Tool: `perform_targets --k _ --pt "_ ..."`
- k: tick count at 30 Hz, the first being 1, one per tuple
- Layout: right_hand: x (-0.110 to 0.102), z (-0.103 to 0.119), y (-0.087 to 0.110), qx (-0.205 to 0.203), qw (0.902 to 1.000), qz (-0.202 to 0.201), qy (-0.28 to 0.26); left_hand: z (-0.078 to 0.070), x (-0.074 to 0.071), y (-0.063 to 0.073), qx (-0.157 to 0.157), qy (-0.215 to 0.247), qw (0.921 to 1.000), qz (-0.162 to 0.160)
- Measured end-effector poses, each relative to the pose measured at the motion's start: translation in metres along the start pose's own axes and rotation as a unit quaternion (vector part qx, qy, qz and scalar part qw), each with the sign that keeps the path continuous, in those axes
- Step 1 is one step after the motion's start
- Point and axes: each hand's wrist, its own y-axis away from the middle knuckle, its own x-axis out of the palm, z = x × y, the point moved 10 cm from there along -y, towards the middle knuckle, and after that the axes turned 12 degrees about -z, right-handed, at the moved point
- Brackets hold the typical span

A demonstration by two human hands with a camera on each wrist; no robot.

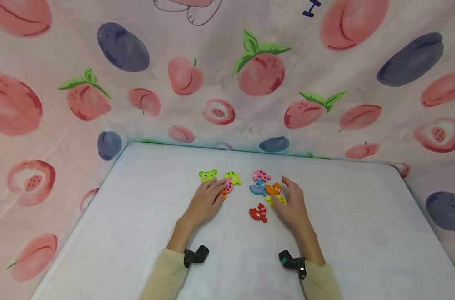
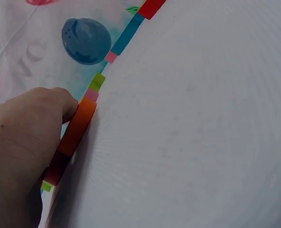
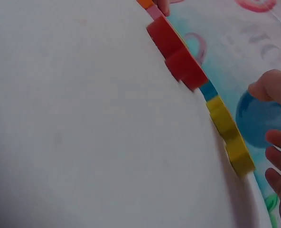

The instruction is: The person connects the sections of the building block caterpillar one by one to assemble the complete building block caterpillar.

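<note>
Pieces: on the white table (image 1: 373, 208) I have a pink piece (image 1: 230, 187) and an orange piece (image 1: 224, 194) partly under the left hand (image 1: 204, 201), a green striped piece (image 1: 232, 177) and a green face piece (image 1: 207, 175) just beyond.
Left grip: fingers lie over the pink piece; I cannot tell whether they pinch anything.
Right cluster: spotted pink (image 1: 261, 175), blue (image 1: 257, 188), numbered orange (image 1: 273, 189) and yellow (image 1: 282, 200) pieces lie close together.
Right grip: right hand (image 1: 293, 205) loose, holding nothing, thumb near the yellow one.
Red piece (image 1: 258, 213): apart, nearer the wearer.
Backdrop: fruit-print cloth (image 1: 227, 41).
</note>
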Motion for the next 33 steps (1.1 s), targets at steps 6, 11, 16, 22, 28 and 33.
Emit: perform_targets --k 6,11,16,22,28,33 --pt "0.026 0.024 -0.006 -0.023 0.9963 0.048 0.068 -0.002 0.002 0.001 0.000 0.009 1.0000 0.000" --pt "0.041 0.039 -0.011 -0.064 0.9861 0.060 0.142 -0.003 0.000 0.001 -0.001 0.011 0.9999 -0.003" --pt "0.046 0.044 -0.009 -0.068 0.9812 0.061 0.169 -0.001 0.001 0.002 -0.006 0.007 0.9999 0.005" --pt "0.048 0.043 -0.007 -0.058 0.9831 0.060 0.163 -0.003 -0.002 0.001 0.006 0.005 1.0000 -0.005" --pt "0.052 0.054 -0.005 -0.078 0.9907 0.059 0.095 -0.002 -0.003 0.000 0.009 0.004 0.9999 -0.006" --pt "0.059 0.070 -0.008 -0.080 0.9931 0.072 0.046 -0.002 -0.002 0.000 0.008 0.005 0.9999 -0.005"
